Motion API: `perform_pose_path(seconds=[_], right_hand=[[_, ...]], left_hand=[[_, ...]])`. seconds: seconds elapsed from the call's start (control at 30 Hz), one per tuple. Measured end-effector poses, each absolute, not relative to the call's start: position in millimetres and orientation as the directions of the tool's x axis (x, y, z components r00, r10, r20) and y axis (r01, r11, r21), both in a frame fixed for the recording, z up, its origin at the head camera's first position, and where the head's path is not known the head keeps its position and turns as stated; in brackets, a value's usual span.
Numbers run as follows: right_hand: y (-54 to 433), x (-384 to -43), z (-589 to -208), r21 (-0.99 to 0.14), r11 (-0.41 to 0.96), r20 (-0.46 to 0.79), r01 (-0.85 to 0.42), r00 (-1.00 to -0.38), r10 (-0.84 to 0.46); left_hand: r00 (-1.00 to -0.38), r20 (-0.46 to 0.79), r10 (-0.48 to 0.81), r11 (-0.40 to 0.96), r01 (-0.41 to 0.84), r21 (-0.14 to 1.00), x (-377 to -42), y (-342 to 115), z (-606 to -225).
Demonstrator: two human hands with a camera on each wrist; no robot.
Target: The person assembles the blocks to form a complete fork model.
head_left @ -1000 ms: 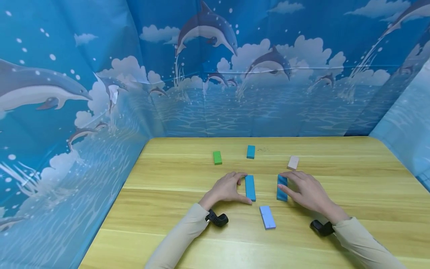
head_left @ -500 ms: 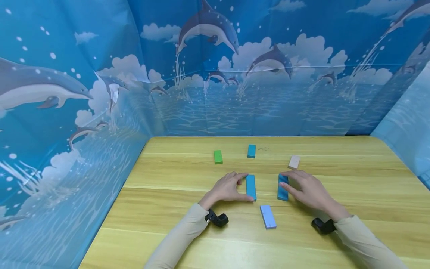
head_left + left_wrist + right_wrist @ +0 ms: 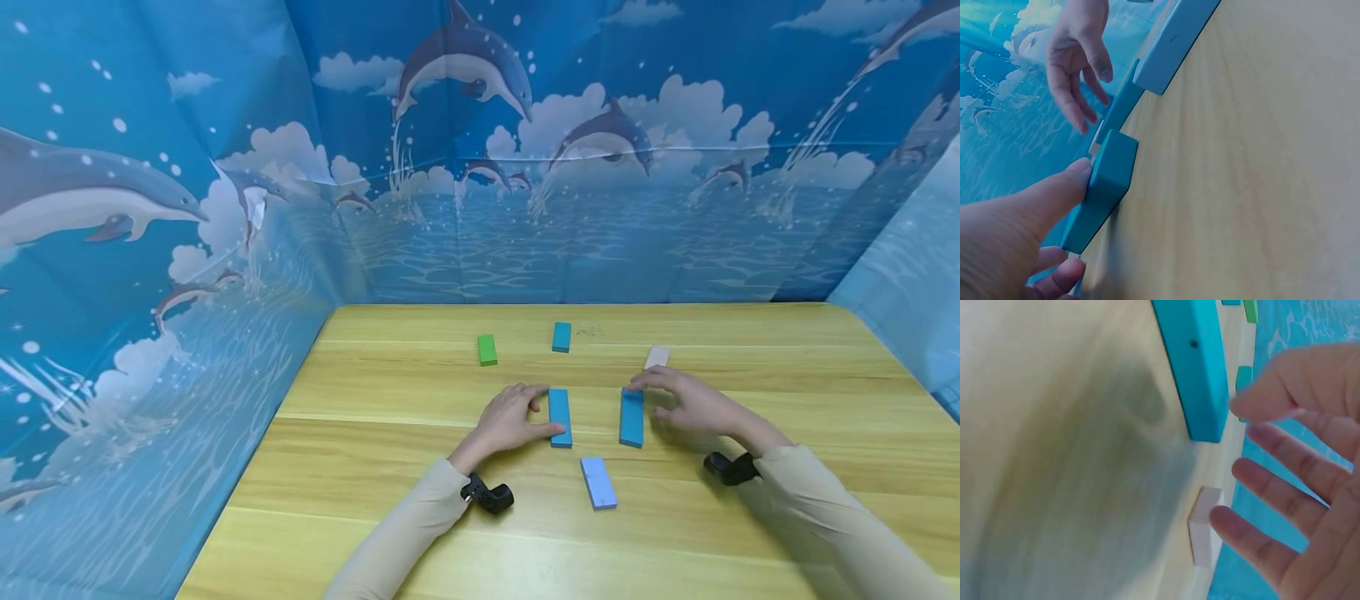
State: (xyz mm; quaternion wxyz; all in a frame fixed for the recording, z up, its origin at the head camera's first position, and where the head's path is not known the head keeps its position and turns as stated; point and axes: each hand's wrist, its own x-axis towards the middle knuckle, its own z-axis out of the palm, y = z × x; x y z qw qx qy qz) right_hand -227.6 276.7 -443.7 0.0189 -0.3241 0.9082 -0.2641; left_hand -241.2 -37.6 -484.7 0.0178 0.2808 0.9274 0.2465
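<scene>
Two blue blocks lie flat, side by side with a gap, mid-table. At the left blue block, my left hand has its thumb over the top face and its index fingertip by the far end. In the left wrist view the thumb overlaps the edge of that block, with other fingers beyond its far end. My right hand hovers at the right blue block, its index fingertip by the far end. The right wrist view shows its fingers relaxed and apart, holding nothing.
Behind stand a green block, a smaller-looking blue block and a pale pink block, partly behind my right hand. A lavender block lies nearer on the wooden table. A dolphin-print cloth walls the back and sides.
My right thumb has come off the right blue block and that hand has shifted right and slightly back. My left thumb has moved from the near end onto the block's top.
</scene>
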Motion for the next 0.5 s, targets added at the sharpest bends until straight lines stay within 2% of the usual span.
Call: perform_pose_path(seconds=[0.5], right_hand=[[276, -242, -433, -0.527, 0.578, -0.034, -0.623, -0.664, -0.747]], left_hand=[[-0.856, 0.141, 0.498, 0.712, 0.496, 0.497, -237, -37, -488]])
